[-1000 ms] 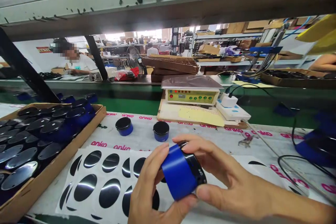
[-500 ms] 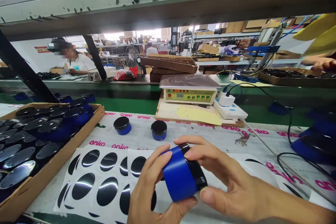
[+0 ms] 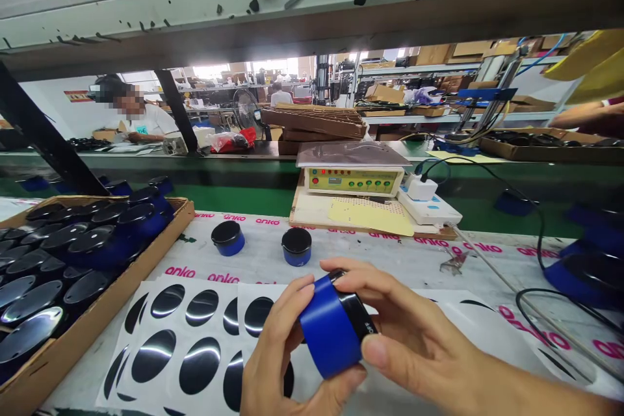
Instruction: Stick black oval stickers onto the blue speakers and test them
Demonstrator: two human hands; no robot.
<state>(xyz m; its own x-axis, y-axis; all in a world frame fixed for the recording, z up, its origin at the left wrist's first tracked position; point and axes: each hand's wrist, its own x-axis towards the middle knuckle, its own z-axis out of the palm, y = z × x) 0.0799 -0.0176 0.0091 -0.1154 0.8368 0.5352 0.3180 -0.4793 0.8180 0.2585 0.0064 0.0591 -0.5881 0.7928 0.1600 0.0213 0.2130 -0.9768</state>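
A round blue case with a black rim [image 3: 330, 331] is held tilted between both hands, above the sheets. My left hand [image 3: 280, 354] wraps its blue side, thumb below and fingers above. On the black rim, my right hand [image 3: 414, 331] grips with fingers on top and thumb at the lower edge, beside small white lettering. Beneath lie white sheets [image 3: 168, 396] of round black stickers [image 3: 199, 364]. Two similar blue and black cases, one at the left [image 3: 227, 238] and one nearer the middle [image 3: 296, 247], stand upright beyond my hands.
A cardboard tray [image 3: 160, 234] full of black-topped blue cases is at the left. Behind stand a control box [image 3: 351, 181] and a white power strip [image 3: 431, 208] with cables. More cases sit at the right. A shelf beam [image 3: 312, 6] crosses overhead. Across the bench, a person [image 3: 151, 120] sits.
The case has turned slightly in my hands, and its lettering is now partly covered by my right thumb. My right fingers have shifted along the black rim. At far right, another person's hand has moved.
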